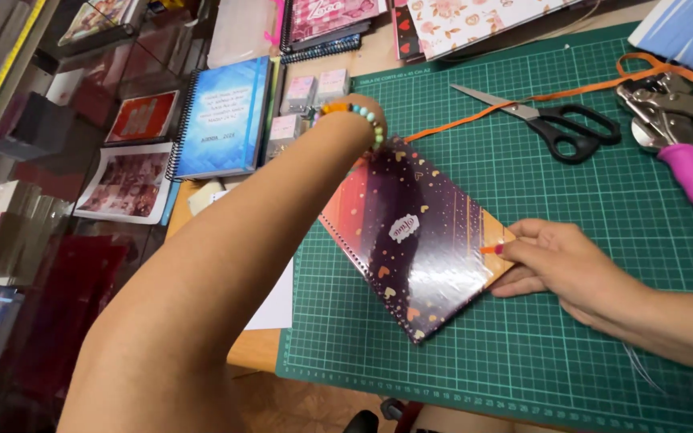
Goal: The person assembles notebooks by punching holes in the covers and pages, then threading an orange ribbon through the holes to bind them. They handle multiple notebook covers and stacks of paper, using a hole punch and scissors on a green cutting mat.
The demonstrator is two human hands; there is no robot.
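Note:
A purple and orange spiral notebook (pixel 411 240) with small hearts lies tilted on the green cutting mat (pixel 523 353). My left hand (pixel 372 122), with a beaded bracelet on its wrist, reaches across to the notebook's far corner; its fingers are hidden behind the wrist. An orange ribbon (pixel 475 119) runs from that corner toward the upper right. My right hand (pixel 559 269) rests on the mat at the notebook's right corner. Its thumb and forefinger pinch an orange ribbon end against the cover's edge.
Black-handled scissors (pixel 559 128) lie on the mat over the ribbon. A metal punch tool (pixel 675 108) with a purple handle sits at the right edge. A blue spiral notebook (pixel 222 120), small pastel boxes (pixel 298 92) and more notebooks crowd the left and back.

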